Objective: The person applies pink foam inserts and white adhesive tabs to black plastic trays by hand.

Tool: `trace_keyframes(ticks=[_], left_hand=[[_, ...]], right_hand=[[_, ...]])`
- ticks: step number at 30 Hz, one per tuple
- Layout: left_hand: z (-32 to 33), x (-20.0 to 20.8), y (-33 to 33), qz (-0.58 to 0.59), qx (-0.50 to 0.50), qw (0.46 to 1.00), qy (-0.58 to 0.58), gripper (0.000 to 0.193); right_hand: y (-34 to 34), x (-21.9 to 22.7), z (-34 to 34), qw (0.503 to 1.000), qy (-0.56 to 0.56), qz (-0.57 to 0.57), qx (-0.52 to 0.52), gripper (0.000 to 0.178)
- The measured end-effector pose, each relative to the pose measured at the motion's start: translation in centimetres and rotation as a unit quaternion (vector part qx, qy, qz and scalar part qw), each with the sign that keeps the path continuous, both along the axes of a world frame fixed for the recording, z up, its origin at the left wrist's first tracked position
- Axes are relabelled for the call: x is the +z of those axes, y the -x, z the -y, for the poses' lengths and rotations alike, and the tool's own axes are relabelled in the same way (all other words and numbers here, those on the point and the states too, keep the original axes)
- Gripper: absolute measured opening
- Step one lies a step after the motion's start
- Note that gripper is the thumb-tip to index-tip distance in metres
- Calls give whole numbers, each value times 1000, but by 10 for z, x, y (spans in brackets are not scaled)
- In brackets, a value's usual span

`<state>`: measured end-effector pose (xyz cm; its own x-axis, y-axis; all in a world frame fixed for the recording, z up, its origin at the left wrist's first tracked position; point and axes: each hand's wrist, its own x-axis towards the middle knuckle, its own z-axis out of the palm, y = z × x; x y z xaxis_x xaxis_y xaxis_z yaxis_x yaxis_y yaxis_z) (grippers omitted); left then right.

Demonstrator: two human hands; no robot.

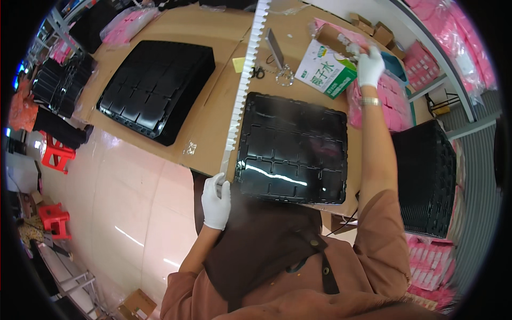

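My left hand (215, 204), in a white glove, is at the table's front edge, beside the near end of a white notched strip (244, 80). Its fingers are loosely bent, with a gap at the thumb and nothing visible in them. Far to the right, my right hand (370, 68), also gloved, reaches over an open green-and-white carton (324, 66). Its fingers are closed near some crumpled whitish material; what they hold is too small to name. Before me lies a shiny black moulded plastic tray (292, 146) with rectangular compartments.
A black tray stack (157, 88) stands left of the strip. Scissors (257, 72), a small upright panel (274, 48) and a clear coiled item (285, 76) lie beyond my tray. Pink bagged packs (384, 104) and stacked black trays (424, 178) are right. Red stools (54, 220) stand left.
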<state>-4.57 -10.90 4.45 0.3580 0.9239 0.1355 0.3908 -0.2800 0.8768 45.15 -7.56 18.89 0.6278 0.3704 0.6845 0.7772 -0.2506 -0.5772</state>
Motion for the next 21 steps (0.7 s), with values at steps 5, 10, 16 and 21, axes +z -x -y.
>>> trace_keyframes(ticks=[5, 10, 16, 21], left_hand=[[-2, 5, -5, -12, -7, 1000, 11, 24], [-5, -7, 19, 41, 36, 988, 146, 19], [-18, -1, 0, 40, 15, 985, 169, 20], [-20, 4, -20, 57, -4, 995, 87, 21]], right_hand=[[-90, -3, 15, 956, 279, 91, 6, 22], [-95, -26, 92, 927, 346, 16, -141, 24], [-95, -125, 156, 932, 334, -80, -119, 15], [-119, -125, 167, 986, 87, -53, -131, 14]])
